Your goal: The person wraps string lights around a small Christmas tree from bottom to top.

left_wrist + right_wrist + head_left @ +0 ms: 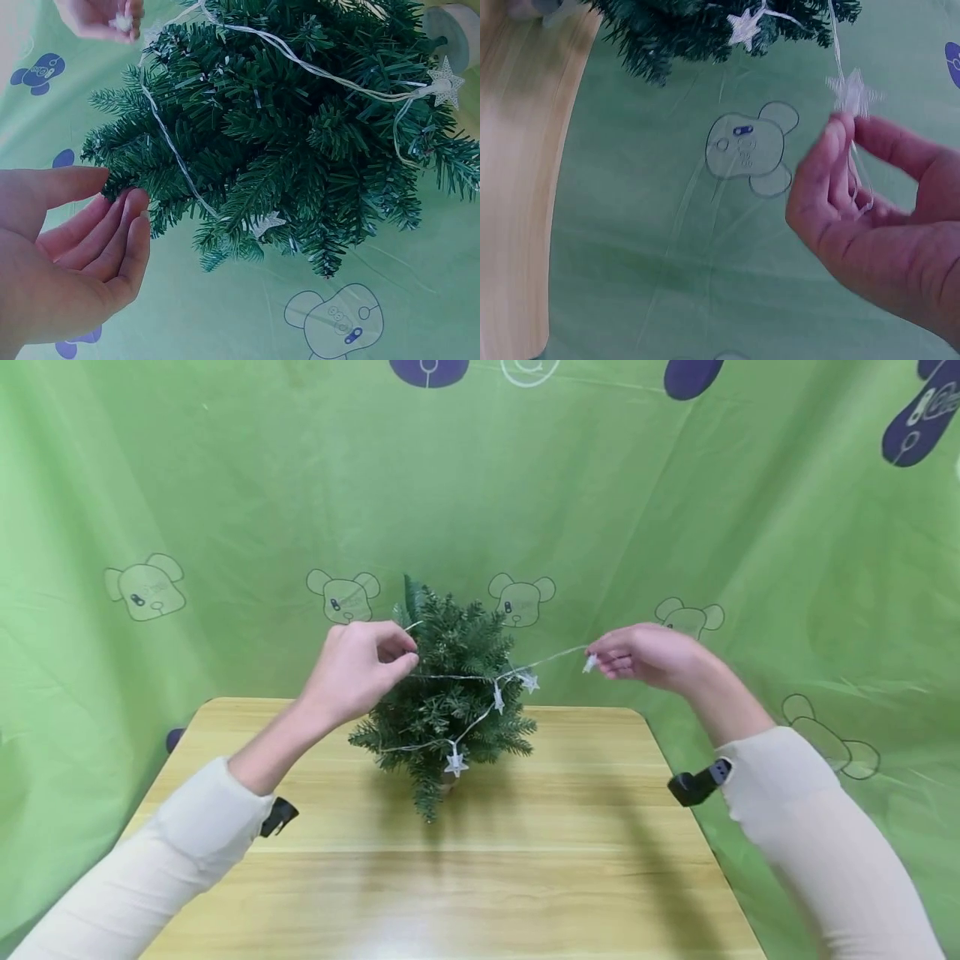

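A small artificial Christmas tree point(457, 652) stands on the table, with a clear string of star lights point(476, 724) draped across its branches. My left hand point(360, 664) is at the tree's left side, thumb and fingers curled about a branch tip point(118, 180). My right hand point(648, 656), held out to the right, pinches the light string at a star light point(853, 96). The wire runs raised from the tree to that hand, and a loop of it hangs by the fingers. Another star light point(445, 84) lies against the lower branches.
The wooden table point(480, 877) carries the tree near its far edge. A round pale tree base point(457, 34) shows partly behind the branches. Green cloth point(247, 485) printed with bear heads hangs behind and around the table.
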A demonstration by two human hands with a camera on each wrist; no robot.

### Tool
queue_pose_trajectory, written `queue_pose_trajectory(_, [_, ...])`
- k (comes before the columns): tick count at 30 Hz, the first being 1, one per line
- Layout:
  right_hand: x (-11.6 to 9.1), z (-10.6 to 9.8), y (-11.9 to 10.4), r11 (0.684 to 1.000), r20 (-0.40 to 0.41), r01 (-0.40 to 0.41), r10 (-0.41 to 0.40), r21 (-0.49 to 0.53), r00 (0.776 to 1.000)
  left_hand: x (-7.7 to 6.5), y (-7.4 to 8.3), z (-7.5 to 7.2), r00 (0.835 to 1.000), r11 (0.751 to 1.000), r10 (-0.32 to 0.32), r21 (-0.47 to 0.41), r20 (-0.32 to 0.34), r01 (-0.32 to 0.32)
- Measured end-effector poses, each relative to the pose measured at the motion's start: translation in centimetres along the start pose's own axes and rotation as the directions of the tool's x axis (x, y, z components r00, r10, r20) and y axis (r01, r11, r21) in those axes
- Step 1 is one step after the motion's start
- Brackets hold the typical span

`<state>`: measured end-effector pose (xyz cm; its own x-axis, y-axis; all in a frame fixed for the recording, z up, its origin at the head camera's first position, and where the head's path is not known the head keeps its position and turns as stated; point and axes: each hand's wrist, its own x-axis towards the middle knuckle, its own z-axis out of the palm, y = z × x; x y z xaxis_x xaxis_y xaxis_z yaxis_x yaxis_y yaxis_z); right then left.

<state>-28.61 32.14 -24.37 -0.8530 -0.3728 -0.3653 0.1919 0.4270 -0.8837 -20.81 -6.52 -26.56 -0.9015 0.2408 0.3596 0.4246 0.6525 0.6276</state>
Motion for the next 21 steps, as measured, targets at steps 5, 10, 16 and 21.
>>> queue_pose_trajectory(5, [2.1, 1.7, -2.6, 0.985, -0.120, 0.014, 0.007, 0.173, 0.993, -0.1, 0.0, 0.1, 1.000, 1.000, 0.000, -0.013, -0.002, 0.000])
queue_pose_trajectory(10, [3.8, 3.5, -5.3, 0.955, -0.190, 0.033, 0.025, 0.296, 0.981, -0.1, 0.1, 0.3, 1.000, 1.000, 0.013, -0.012, -0.002, -0.013])
queue_pose_trajectory(16, [5.4, 5.4, -8.3, 0.926, -0.187, 0.040, 0.033, 0.374, 0.982, -0.1, 0.2, 0.4, 1.000, 1.000, 0.016, -0.012, -0.016, -0.016])
queue_pose_trajectory(21, [6.2, 7.0, -10.2, 0.941, -0.166, 0.047, 0.010, 0.336, 0.986, -0.2, 0.1, 0.4, 1.000, 1.000, 0.014, -0.017, -0.017, -0.015])
